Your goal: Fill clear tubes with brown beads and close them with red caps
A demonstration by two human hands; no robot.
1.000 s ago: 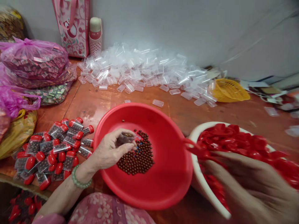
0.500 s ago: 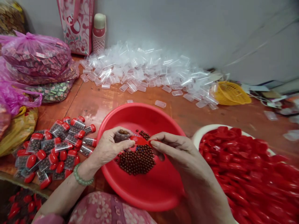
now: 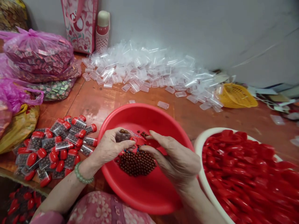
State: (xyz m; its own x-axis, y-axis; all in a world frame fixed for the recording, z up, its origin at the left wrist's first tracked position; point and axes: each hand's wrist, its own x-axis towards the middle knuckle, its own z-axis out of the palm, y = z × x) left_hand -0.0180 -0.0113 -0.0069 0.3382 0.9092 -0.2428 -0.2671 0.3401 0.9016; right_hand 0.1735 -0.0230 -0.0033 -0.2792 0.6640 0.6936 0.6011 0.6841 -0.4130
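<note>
Over a red basin (image 3: 140,194), small clear container (image 3: 123,137), brown balls (image 3: 122,131) inside

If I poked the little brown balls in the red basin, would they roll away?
Probably yes: the brown balls look round and smooth, so a poke would likely scatter them. They'd probably stay inside, since the red basin has raised, curved sides. Their shine suggests they may feel slippery, too.

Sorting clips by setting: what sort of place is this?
Probably a small, informal workshop, judging by the big heap of clear plastic cases, the white tub of red plastic parts and the pile of filled red-capped containers.
</note>
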